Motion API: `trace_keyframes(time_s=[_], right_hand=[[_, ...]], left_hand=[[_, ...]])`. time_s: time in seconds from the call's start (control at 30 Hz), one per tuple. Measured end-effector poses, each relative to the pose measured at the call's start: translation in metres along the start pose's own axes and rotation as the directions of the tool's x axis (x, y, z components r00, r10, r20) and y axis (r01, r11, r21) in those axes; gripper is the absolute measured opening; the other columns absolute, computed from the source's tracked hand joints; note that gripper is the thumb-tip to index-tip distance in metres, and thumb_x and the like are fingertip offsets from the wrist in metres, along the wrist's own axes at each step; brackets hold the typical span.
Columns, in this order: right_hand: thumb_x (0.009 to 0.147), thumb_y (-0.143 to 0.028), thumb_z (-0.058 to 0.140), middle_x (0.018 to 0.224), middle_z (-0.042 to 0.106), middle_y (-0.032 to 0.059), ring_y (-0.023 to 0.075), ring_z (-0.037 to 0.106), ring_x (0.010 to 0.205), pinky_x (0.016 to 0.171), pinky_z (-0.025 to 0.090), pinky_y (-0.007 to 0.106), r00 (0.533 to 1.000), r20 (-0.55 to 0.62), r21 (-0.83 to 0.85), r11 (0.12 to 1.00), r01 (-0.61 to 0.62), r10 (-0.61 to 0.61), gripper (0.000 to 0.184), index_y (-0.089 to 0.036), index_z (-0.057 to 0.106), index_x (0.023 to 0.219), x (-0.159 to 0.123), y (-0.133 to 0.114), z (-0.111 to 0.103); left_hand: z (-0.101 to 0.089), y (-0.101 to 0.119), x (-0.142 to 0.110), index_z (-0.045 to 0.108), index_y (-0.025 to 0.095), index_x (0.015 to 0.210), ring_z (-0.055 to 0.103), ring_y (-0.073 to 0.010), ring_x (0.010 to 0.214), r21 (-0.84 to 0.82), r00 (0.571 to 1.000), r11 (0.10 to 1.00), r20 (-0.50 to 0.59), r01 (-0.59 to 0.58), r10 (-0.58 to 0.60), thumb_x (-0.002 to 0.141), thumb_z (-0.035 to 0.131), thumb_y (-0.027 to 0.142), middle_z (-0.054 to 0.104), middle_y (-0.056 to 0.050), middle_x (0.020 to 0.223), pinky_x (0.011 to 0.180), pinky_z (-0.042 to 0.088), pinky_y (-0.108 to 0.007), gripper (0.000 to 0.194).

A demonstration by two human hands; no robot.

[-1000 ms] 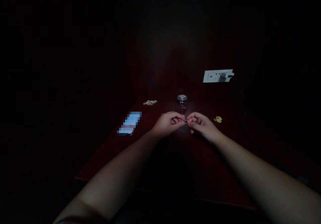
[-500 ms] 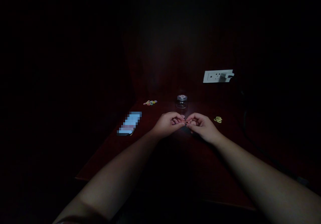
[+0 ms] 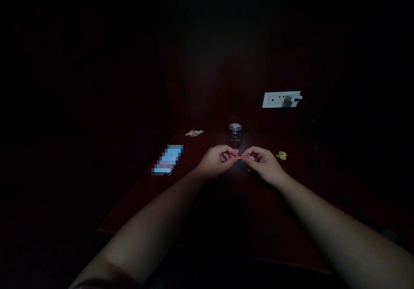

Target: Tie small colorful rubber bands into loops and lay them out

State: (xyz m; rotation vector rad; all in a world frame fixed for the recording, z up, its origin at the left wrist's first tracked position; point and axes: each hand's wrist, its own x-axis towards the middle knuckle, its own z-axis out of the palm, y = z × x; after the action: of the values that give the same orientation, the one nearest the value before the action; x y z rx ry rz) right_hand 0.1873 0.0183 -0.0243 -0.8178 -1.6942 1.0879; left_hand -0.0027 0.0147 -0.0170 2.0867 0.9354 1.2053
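Observation:
My left hand (image 3: 219,161) and my right hand (image 3: 261,164) meet over the dark red table, fingertips pinched. Stretched between them is a thin orange hair tie (image 3: 239,157), each hand gripping one end. Just behind the fingers lies a small pink loop (image 3: 236,151), partly hidden by my left hand. A clear jar (image 3: 234,133) with a lid stands beyond it. Off to the right of my right hand sits a small pile of yellow hair ties (image 3: 281,155). Several multicoloured hair ties (image 3: 194,133) lie at the back left.
A phone (image 3: 168,159) with a lit, blurred screen lies on the left of the table (image 3: 136,211). On the back wall is a white socket panel (image 3: 274,99) with a plug (image 3: 293,98) in it. A dark cable (image 3: 315,151) runs down on the right.
The orange hair tie was an open loop between the fingers and is now drawn into a narrow band. Both hands stay in nearly the same place.

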Motion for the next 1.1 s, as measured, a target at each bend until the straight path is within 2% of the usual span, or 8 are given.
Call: trace_keyframes(time_s=[0.5,0.83,1.1], right_hand=[[0.069,-0.042,0.072,0.057,0.058,-0.0012,0.0091,0.048,0.048,0.045,0.035,0.022,1.000,-0.006,-0.025,0.999,-0.024,0.023,0.030,-0.015,0.063,0.078,-0.0007,-0.0001,0.0005],[0.068,-0.043,0.072,0.060,0.061,0.0004,0.0093,0.049,0.049,0.047,0.036,0.023,1.000,-0.022,-0.045,0.999,0.000,-0.001,0.030,-0.015,0.065,0.076,-0.0003,0.0003,0.0000],[0.066,-0.039,0.074,0.056,0.053,-0.0041,0.0083,0.043,0.046,0.046,0.034,0.023,1.000,0.016,-0.015,1.000,0.008,-0.008,0.031,-0.017,0.063,0.084,-0.0012,-0.0024,0.0019]], left_hand=[[0.0005,0.0000,0.0005,0.064,0.010,0.083,0.049,-0.0056,0.057,-0.006,0.999,0.999,0.014,0.047,-0.047,0.077,0.064,0.028,0.062,-0.003,0.073,0.052,0.040,-0.016,0.020],[0.0001,0.0018,-0.0013,0.065,0.009,0.088,0.050,-0.0060,0.059,-0.014,0.995,0.997,0.058,0.077,-0.076,0.077,0.063,0.028,0.063,-0.004,0.075,0.052,0.040,-0.016,0.022],[0.0000,0.0009,-0.0005,0.066,0.010,0.083,0.051,-0.0068,0.059,0.057,0.998,0.997,0.039,0.044,-0.046,0.077,0.064,0.030,0.064,-0.004,0.073,0.052,0.041,-0.017,0.021]])
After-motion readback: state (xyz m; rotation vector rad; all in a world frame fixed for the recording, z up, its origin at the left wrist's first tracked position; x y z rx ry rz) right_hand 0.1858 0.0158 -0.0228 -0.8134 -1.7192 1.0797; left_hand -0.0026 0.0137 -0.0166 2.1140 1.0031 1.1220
